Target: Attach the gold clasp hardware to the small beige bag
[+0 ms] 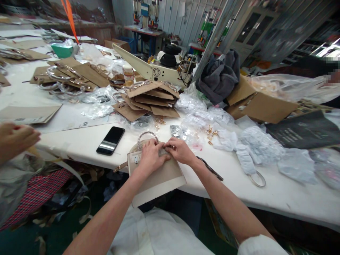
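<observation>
We see a long white table [79, 141] strewn with clutter, and we take it from the biggest things down. A cardboard box [261, 104] lies open at the far right beside a grey cloth bundle [219, 76]. A stack of brown cards [150, 101] sits mid-table among clear plastic bags [196, 113]. Overhanging the near edge lies a tan card panel [159, 177] with a clear ring handle [146, 134] at its top. A black phone [111, 140] lies just left of it. Our left hand [151, 156] presses down on the panel's upper edge, fingers curled; our right hand [180, 150] pinches a small piece there, touching the left. Another person's hand [16, 138] is clenched at far left.
</observation>
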The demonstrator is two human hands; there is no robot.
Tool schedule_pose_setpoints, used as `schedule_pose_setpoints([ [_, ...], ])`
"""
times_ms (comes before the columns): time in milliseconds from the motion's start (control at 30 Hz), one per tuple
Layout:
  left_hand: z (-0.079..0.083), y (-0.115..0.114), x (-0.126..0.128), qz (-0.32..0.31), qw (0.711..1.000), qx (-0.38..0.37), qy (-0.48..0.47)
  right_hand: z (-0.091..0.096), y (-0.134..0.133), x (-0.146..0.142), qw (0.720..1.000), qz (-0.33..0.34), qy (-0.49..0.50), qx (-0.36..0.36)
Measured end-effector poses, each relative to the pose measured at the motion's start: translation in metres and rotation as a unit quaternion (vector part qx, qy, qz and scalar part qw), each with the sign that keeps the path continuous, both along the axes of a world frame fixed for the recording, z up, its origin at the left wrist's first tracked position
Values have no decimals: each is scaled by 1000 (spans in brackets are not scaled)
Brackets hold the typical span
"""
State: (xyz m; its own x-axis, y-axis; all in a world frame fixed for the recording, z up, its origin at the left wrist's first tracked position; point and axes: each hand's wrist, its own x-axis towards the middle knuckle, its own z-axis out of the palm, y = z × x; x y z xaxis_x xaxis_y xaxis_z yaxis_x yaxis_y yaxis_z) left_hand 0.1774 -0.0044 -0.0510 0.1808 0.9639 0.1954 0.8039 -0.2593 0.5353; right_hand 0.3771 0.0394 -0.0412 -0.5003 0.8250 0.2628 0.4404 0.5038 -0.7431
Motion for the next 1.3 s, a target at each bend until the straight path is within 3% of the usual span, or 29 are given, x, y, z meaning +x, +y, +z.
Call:
schedule_pose_setpoints([
  [133, -1, 0, 1, 0, 1000, 1, 2, -3, -2, -2, 1000, 0, 1, 25],
  [233, -1, -1, 0, -3, 1000, 0, -5, 6, -7, 7, 1000, -14, 25, 12],
  [333, 0, -1, -2, -4, 1000, -8, -16, 22, -21, 35, 993, -108, 10, 44],
  [433, 0, 3, -8, -19, 999, -38, -35, 27, -46, 79, 974, -187, -120, 48],
  [567, -2, 15, -16, -44, 994, -85, -58, 5, -73, 121, 901, -289, -320, -42],
  [667, -5, 23, -17, -32, 992, -101, -73, -18, -79, 131, 892, -287, -345, -55],
  [800, -5, 27, -15, -8, 991, -103, -86, -33, -81, 136, 931, -256, -260, 15],
  [933, 1, 28, -13, 2, 989, -114, -96, -25, -84, 132, 954, -299, -9, 9],
  [1000, 3, 27, -12, 12, 989, -117, -88, -16, -82, 122, 936, -306, 169, -38],
  [1100, 3, 26, -10, 27, 991, -110, -77, 5, -72, 95, 896, -244, 354, -114],
  [1200, 2, 26, -7, 34, 990, -108, -78, 30, -57, 59, 878, -209, 408, -135],
  [1300, 2, 26, -3, 45, 990, -112, -68, 51, -40, 18, 875, -205, 429, -89],
])
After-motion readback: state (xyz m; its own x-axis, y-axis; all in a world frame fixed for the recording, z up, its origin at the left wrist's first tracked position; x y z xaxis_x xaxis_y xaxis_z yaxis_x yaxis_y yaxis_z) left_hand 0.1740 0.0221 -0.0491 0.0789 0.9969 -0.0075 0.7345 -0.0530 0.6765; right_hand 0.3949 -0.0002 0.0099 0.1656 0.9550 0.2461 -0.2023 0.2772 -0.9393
